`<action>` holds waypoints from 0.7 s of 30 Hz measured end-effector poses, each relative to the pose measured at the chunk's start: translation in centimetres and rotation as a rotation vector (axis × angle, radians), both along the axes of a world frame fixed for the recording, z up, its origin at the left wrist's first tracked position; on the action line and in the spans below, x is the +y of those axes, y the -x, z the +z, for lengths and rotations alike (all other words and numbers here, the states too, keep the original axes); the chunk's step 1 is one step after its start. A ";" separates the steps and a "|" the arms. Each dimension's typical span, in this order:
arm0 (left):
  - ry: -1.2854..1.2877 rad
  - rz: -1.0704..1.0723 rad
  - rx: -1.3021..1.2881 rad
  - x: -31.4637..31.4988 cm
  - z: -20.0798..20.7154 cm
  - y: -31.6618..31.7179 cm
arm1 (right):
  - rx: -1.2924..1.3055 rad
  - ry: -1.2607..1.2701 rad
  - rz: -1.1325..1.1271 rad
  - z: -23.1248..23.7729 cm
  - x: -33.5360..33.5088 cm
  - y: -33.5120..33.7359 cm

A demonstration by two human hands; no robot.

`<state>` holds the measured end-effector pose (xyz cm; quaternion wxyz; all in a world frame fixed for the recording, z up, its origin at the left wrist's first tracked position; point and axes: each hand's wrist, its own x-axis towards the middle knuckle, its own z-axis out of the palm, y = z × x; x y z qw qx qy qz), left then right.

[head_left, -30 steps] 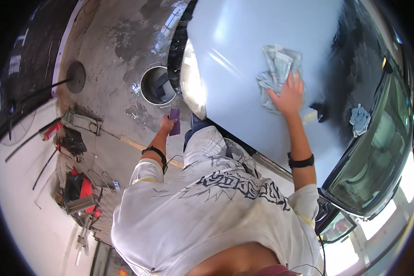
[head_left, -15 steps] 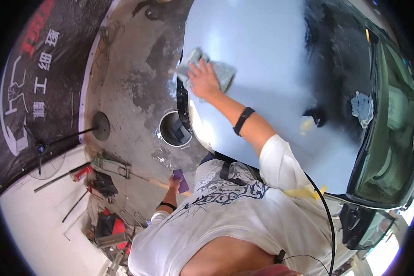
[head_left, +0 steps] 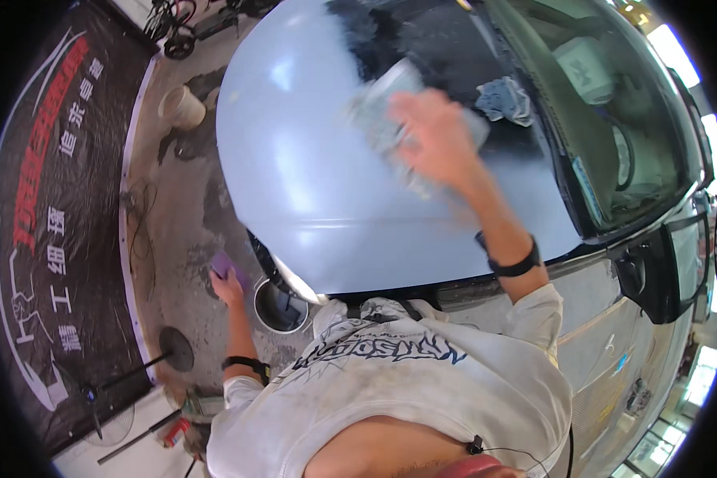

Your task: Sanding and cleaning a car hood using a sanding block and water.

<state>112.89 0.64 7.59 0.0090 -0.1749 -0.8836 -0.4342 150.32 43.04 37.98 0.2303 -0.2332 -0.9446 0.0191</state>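
My right hand [head_left: 436, 131], smeared by motion, is on a crumpled pale grey cloth [head_left: 374, 111] over the car's hood [head_left: 295, 159]. The hood is pale blue-grey, with a dark patch near the windshield. Down at the left, beside the car's front, my left hand [head_left: 229, 288] grips a flat rectangular purple pad [head_left: 222, 260], its edges blurred. A second cloth, crumpled and blue-grey [head_left: 503, 101], lies on the dark patch by the windshield. Below the front corner of the car stands a round bucket [head_left: 282, 325] with dark grey pieces in it.
A whitish bucket [head_left: 182, 108] stands on the wet concrete floor [head_left: 167, 239] at the left. Beyond it hangs a dark printed banner [head_left: 64, 175]. A fan's round base [head_left: 175, 349] is at the lower left. The side mirror [head_left: 653, 279] juts out at the right.
My right hand and its cloth have moved from the hood's front edge toward the windshield. My left hand has swung forward with the purple pad. The view has shifted too.
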 end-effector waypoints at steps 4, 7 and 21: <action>-0.478 -0.325 -0.183 17.0 6.8 -1.4 | -0.042 -0.304 -0.548 2.6 9.3 -10.8; -0.468 -0.545 -0.213 25.6 10.1 -7.2 | 0.093 -0.440 -0.645 0.5 8.3 -11.9; -0.307 -1.140 -1.094 27.7 11.1 -34.3 | 0.685 1.024 -0.361 -18.3 -0.2 -20.9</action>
